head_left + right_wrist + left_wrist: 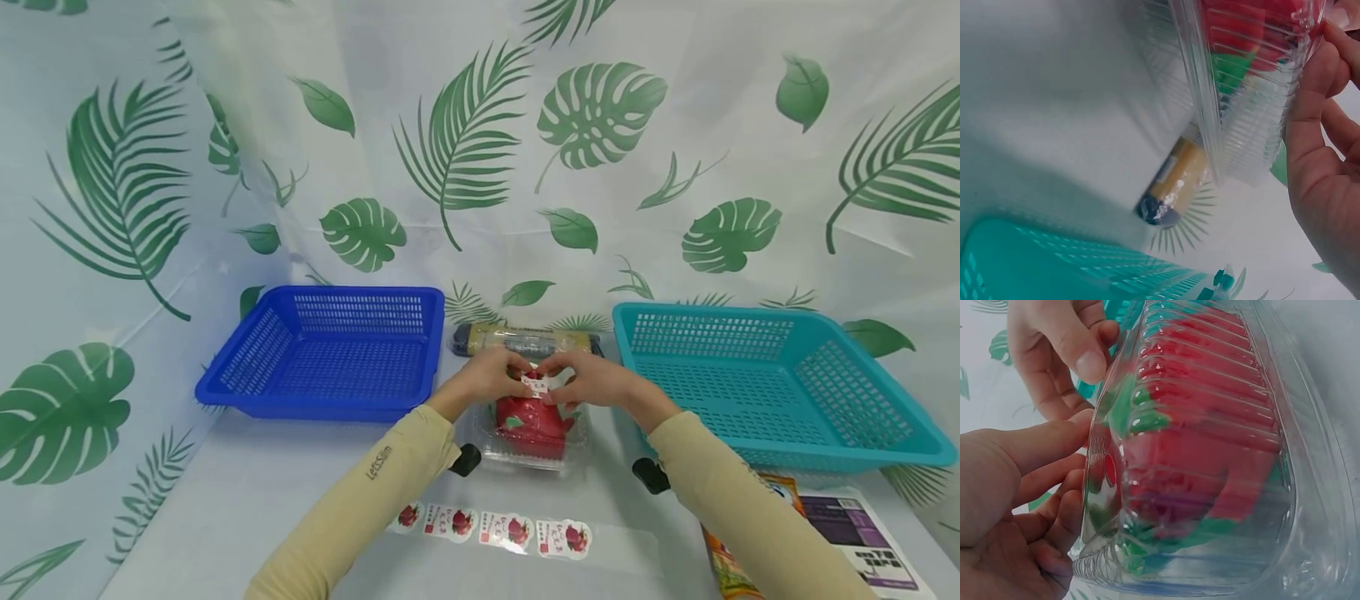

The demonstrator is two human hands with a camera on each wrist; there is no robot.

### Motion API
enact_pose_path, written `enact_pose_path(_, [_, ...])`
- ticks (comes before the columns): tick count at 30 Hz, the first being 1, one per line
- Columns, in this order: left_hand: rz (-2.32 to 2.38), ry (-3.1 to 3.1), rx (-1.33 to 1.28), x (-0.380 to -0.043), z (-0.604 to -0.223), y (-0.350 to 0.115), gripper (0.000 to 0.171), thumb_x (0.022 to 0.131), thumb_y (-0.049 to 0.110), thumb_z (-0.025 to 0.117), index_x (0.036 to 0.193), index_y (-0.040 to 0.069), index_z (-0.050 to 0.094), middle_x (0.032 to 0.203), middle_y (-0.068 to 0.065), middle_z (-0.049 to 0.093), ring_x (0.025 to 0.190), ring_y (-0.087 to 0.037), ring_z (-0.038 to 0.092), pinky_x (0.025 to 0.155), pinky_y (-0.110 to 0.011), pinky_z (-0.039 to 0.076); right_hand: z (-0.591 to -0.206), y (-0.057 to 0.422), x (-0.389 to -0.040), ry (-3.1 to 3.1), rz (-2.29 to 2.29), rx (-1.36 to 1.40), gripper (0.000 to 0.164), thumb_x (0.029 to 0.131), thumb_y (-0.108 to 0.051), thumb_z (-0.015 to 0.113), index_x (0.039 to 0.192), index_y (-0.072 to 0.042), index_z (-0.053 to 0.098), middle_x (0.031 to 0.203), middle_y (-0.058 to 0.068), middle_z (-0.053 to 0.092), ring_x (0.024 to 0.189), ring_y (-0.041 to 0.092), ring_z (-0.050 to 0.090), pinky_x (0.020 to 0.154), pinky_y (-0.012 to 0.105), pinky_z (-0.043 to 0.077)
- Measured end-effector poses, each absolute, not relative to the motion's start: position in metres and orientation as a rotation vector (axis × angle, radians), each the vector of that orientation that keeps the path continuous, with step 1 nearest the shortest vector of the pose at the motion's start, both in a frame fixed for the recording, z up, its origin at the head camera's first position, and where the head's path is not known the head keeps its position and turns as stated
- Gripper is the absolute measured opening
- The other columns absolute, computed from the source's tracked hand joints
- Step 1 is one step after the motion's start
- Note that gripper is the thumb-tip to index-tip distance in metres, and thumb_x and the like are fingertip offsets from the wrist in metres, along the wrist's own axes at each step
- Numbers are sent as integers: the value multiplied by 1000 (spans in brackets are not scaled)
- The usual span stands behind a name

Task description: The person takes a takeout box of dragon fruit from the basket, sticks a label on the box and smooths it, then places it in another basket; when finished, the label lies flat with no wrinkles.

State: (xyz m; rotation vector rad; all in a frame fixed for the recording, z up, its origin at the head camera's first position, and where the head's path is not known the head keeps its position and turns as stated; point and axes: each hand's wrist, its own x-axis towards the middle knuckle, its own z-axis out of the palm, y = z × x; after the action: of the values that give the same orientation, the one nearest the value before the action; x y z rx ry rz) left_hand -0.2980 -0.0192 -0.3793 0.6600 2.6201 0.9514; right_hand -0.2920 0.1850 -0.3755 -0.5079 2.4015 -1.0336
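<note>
A red dragon fruit with green tips (531,427) lies inside a clear ridged plastic box (525,461) at the middle of the table. Over the top of its lid is a white printed sticker (536,385). My left hand (489,373) pinches the sticker's left side between thumb and index finger. From the other side my right hand (600,383) has thumb and index finger on its right edge. Up close in the left wrist view, the fingertips of both hands meet the lid of the box (1279,450). The right wrist view shows the right hand (1325,144) beside the lid.
A backing strip with several dragon-fruit stickers (495,531) lies in front of the box. A blue basket (322,408) stands left, a teal basket (750,450) right. Behind the box is a wrapped roll (551,340). An orange packet (723,562) and a purple-white package (855,533) lie front right.
</note>
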Motion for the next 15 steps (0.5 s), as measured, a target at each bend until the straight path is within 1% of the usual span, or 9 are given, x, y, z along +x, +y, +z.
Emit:
enact_pose_path(3, [964, 2624, 662, -299, -381, -20, 33, 87, 19, 76, 118, 7, 71, 98, -4, 70, 81, -13, 60, 66, -24, 49, -377, 185, -291, 2425, -1038, -518, 48, 93, -19, 68, 134, 2, 52, 126, 18, 52, 89, 21, 64, 76, 36, 57])
enact_pose_path(7, [963, 2659, 660, -298, -384, -19, 28, 91, 19, 71, 117, 9, 72, 87, -1, 68, 69, -10, 57, 60, -23, 46, -382, 182, -289, 2496, -1082, -501, 32, 96, -17, 64, 122, 1, 59, 111, 14, 59, 75, 20, 63, 71, 35, 57])
enact_pose_path(9, [948, 2687, 664, -298, -386, -19, 27, 92, 19, 70, 117, 9, 72, 84, 0, 66, 66, -9, 55, 58, -22, 44, -385, 180, -289, 2522, -1103, -493, 27, 95, -16, 64, 116, 1, 61, 104, 13, 59, 71, 19, 62, 68, 34, 57])
enact_pose_path(11, [940, 2702, 672, -298, -386, -18, 27, 91, 18, 71, 117, 9, 72, 83, 1, 66, 67, -9, 54, 58, -22, 44, -385, 179, -289, 2528, -1112, -489, 26, 94, -16, 66, 113, 2, 61, 101, 12, 59, 69, 19, 62, 67, 33, 57])
enact_pose_path(15, [952, 2667, 662, -298, -384, -19, 29, 89, 17, 74, 116, 8, 72, 86, 0, 66, 72, -10, 56, 62, -23, 46, -383, 180, -290, 2484, -1101, -487, 29, 93, -15, 66, 117, 1, 61, 104, 12, 59, 68, 18, 61, 68, 33, 56])
